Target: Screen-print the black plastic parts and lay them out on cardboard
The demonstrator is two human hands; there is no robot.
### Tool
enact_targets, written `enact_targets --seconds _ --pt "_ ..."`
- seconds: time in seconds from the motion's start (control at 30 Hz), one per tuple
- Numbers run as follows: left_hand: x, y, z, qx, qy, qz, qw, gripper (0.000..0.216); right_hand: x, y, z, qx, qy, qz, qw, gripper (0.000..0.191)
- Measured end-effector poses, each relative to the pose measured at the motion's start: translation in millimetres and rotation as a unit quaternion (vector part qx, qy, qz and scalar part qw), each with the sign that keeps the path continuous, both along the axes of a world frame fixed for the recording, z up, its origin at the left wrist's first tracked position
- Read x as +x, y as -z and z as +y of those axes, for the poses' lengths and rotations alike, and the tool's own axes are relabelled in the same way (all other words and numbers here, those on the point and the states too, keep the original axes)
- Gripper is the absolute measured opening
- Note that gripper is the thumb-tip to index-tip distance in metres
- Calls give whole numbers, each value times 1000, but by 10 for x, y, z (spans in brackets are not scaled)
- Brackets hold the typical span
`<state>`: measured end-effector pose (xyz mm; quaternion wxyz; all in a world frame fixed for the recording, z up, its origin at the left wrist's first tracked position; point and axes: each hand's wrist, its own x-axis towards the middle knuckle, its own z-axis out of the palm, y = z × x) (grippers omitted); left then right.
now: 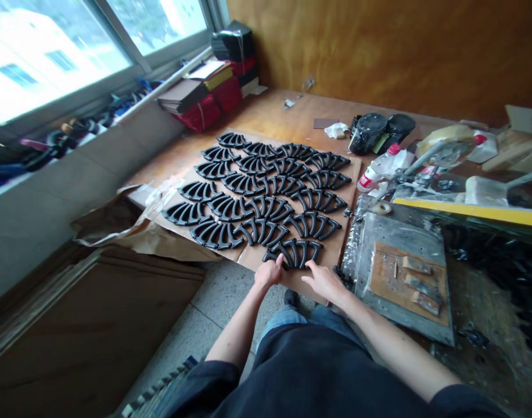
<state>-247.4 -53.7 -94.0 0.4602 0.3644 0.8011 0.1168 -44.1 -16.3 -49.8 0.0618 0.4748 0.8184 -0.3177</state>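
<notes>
Several black fan-shaped pieces with ribs lie in rows on a sheet of cardboard [292,281] over a wooden table. The nearest black piece [294,252] sits at the front edge of the rows. My left hand [269,273] has its fingers curled on that piece's left end. My right hand [323,280] rests just below the piece's right end, fingers stretched toward it and touching its lower edge.
A grey metal plate [379,232] with a brown board and small blocks lies to the right. Behind it stand a white bottle with a red cap [377,170], black round containers [370,132] and a yellow bar [475,212]. Books are stacked [205,93] by the window. Cardboard [96,325] lies on the floor at left.
</notes>
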Motion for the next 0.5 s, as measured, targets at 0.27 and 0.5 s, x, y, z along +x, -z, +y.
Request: enact_targets --seconds 0.27,0.5 --pt "-153 -10 -496 -16 -64 -93 993 73 613 482 971 -39 350 225 908 53" --pt "-983 -182 -555 99 -217 -46 970 66 380 885 1203 -57 464 235 852 82"
